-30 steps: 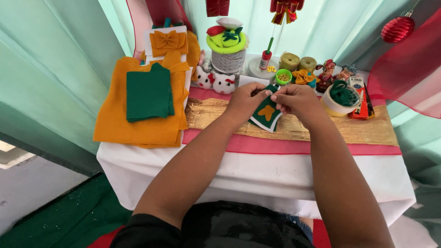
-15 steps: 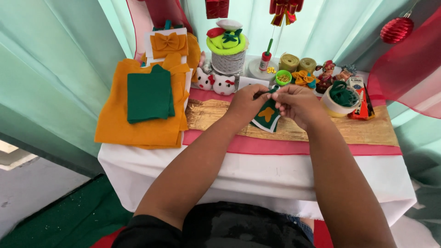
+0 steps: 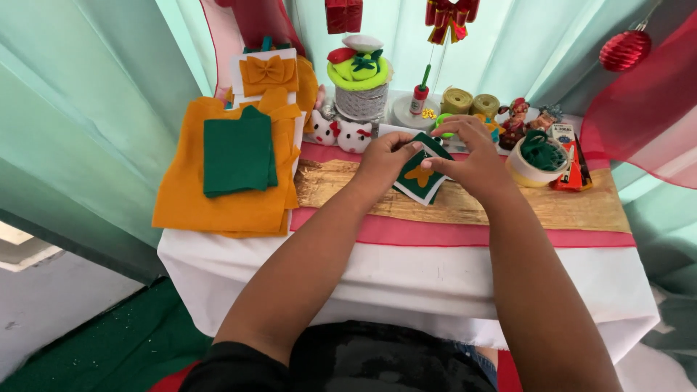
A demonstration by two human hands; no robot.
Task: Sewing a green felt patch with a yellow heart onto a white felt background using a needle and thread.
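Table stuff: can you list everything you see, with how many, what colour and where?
felt card: 1, dark green with an orange shape, held in both hands
orange felt: 1 pile, table's left side
green felt: 1 folded piece, on the orange felt
orange bow: 1, on white backing at the back
ribbon rolls: 2, olive, at the back
toy cats: 2, white, behind the hands
bauble: 1, red, hanging upper right
left hand: 1, pinching the card
right hand: 1, pinching the card

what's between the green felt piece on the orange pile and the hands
In the head view, the orange felt pile's right edge, then bare tan mat, lie between the green felt piece and the left hand.
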